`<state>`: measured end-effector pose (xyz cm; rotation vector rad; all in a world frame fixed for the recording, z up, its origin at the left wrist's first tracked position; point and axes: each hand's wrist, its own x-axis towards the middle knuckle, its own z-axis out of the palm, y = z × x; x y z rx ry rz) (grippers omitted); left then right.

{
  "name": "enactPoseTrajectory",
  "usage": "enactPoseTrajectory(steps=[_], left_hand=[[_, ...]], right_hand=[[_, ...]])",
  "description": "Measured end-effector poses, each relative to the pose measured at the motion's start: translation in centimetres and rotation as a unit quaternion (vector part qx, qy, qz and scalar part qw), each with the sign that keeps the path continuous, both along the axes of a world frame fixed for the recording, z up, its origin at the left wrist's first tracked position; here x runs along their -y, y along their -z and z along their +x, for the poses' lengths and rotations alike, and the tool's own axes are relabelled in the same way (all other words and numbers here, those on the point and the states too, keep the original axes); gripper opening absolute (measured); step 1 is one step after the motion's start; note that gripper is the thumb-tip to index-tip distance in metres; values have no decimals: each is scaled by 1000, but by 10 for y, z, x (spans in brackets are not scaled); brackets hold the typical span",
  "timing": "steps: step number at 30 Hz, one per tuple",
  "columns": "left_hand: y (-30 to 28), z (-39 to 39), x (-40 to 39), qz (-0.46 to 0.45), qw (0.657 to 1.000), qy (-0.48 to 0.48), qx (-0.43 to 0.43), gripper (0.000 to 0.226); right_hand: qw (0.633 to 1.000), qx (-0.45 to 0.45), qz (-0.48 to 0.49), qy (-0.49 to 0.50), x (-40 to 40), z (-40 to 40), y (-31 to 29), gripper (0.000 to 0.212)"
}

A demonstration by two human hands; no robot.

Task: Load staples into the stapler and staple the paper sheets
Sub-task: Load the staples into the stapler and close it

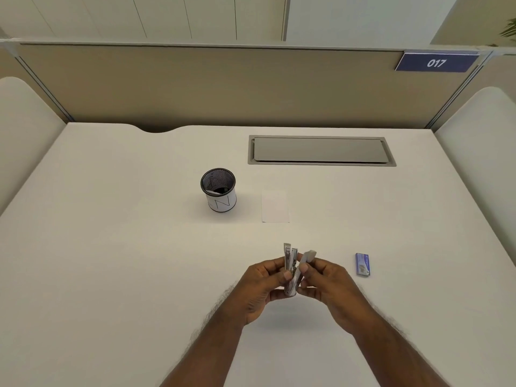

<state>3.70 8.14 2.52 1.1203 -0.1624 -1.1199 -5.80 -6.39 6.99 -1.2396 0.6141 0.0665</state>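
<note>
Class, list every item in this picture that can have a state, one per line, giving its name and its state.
stapler: opened up, held above the desk by both hands
left hand: gripping the stapler
right hand: gripping the stapler's swung-out top
staple box: lying flat on the desk, untouched
paper sheets: flat on the desk, untouched
mesh cup: upright
desk hatch: lid shut

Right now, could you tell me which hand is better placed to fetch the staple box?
The right hand, probably. The blue staple box lies on the desk just to its right, while the left hand is farther away and grips the opened stapler, so it can keep steadying it.
</note>
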Motion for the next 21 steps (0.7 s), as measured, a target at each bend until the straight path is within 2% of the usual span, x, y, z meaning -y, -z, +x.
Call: enactPoseTrajectory(steps=[5, 8, 14, 21], left_hand=[[2, 4, -8, 9, 1000, 13, -5, 45], [2, 4, -9, 16, 1000, 26, -6, 44], [5, -3, -6, 37, 999, 7, 9, 34], [11, -4, -3, 72, 997, 11, 18, 35]], right_hand=[[999, -7, 31, -43, 5, 0, 6, 40], [997, -18, 40, -67, 8, 0, 7, 34], [997, -42, -46, -37, 3, 9, 10, 43], [986, -88, -141, 12, -7, 18, 26, 22]])
